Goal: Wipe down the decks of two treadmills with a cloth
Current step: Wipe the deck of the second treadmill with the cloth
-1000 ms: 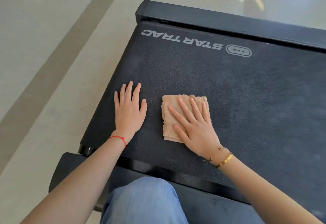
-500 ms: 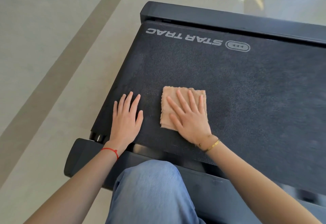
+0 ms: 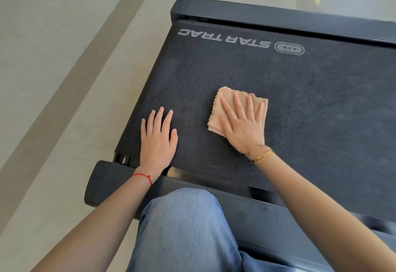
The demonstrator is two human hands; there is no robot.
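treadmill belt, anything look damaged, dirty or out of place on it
Nothing stands out. The belt looks whole and lies flat, with no tear or spill in view. The folded cloth lies flat under the right hand, and the left hand rests flat on the belt near its left edge.

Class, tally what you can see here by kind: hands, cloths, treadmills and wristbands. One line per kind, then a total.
Hands: 2, left hand, right hand
Cloths: 1, cloth
Treadmills: 1, treadmill
Wristbands: 2, red string, gold bracelet
Total: 6
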